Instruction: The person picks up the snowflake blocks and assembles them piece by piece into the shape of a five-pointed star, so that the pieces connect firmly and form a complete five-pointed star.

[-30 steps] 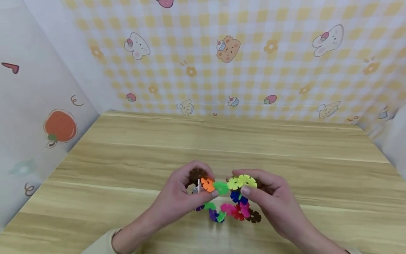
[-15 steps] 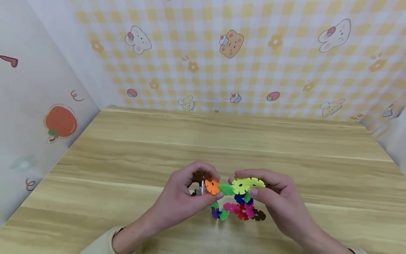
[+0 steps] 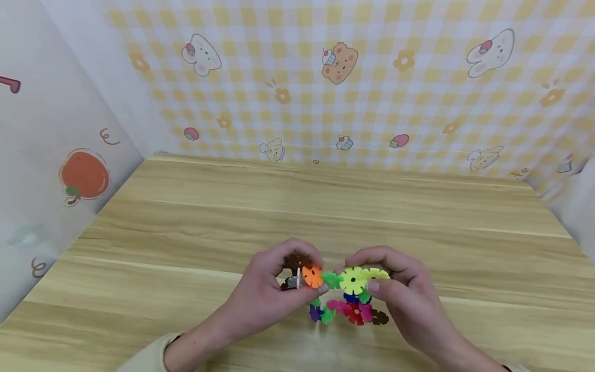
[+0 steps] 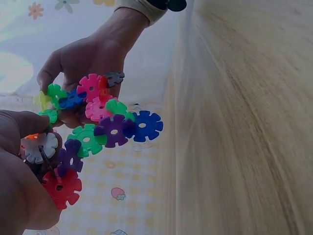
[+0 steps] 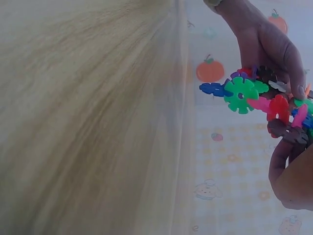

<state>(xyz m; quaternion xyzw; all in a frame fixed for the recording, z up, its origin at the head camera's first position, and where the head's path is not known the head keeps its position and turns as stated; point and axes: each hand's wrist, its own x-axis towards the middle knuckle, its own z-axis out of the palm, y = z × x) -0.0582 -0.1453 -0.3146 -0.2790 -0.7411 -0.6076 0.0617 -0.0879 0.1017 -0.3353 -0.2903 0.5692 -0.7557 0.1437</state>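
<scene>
Several colourful notched plastic snowflake discs are slotted together into a chain held above the table in front of me. With thumb and fingers, my left hand [image 3: 265, 289] pinches the chain around an orange disc [image 3: 312, 277], brown and grey discs lying inside its curl. Opposite it, my right hand [image 3: 406, 294] pinches a pair of yellow discs [image 3: 348, 285]. A green disc [image 3: 332, 280] bridges the orange and yellow ones. Below hang a red disc [image 3: 356, 316] and a brown disc [image 3: 381, 317]. In the left wrist view, purple [image 4: 113, 141] and blue [image 4: 149, 134] discs jut toward the table.
A wood-grain table top [image 3: 223, 217] spreads under and beyond both hands. Behind it rises a yellow checked wall covering [image 3: 297, 67] with cartoon prints. A white side panel [image 3: 37, 129] stands at the left, another [image 3: 581, 206] at the right.
Over the second, the hands and chain shift slightly right in the head view. The yellow discs turn, so the left one faces the camera more. Both hands keep their hold.
</scene>
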